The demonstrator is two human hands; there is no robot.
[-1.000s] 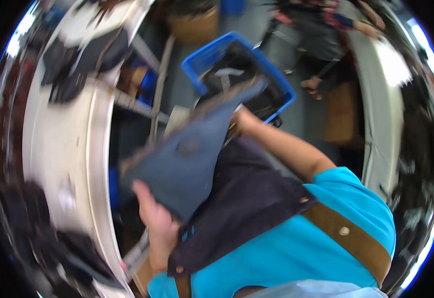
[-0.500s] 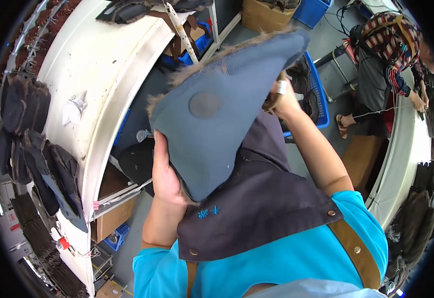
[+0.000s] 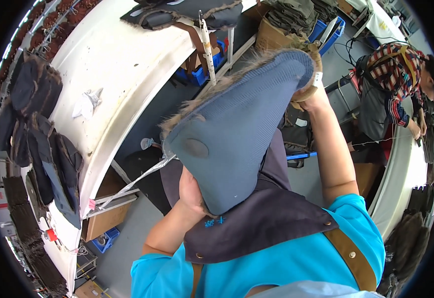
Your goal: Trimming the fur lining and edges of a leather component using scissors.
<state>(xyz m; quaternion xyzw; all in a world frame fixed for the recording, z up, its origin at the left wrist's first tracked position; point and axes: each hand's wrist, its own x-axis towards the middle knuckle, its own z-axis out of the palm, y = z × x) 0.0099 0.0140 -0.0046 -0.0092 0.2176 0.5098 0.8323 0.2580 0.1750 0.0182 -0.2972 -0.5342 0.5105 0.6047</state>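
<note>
A large blue-grey fabric piece (image 3: pixel 227 131) with ribbed bands and a fur edge (image 3: pixel 197 107) is held up before me. It bears a dark oval patch near its left end. My left hand (image 3: pixel 192 193) grips its lower left edge, with the fingers mostly hidden behind the fabric. At the upper right end my right hand (image 3: pixel 317 102) is closed round a tan-brown rolled part with a white tag (image 3: pixel 317 78). Whether that part is joined to the blue-grey piece cannot be made out.
A long white table (image 3: pixel 112 74) curves along my left, with dark fur-edged pieces (image 3: pixel 38 89) and a crumpled white wad (image 3: pixel 87 103). A white-taped pole (image 3: pixel 207 49) rises at its edge. Ahead are a filled cardboard box (image 3: pixel 271 37) and blue crates. A co-worker (image 3: pixel 383 89) works at the right-hand table.
The right hand and the upper end of the fabric piece have moved right, showing more of the tan-brown part. My left hand has shifted right and slightly lower.
</note>
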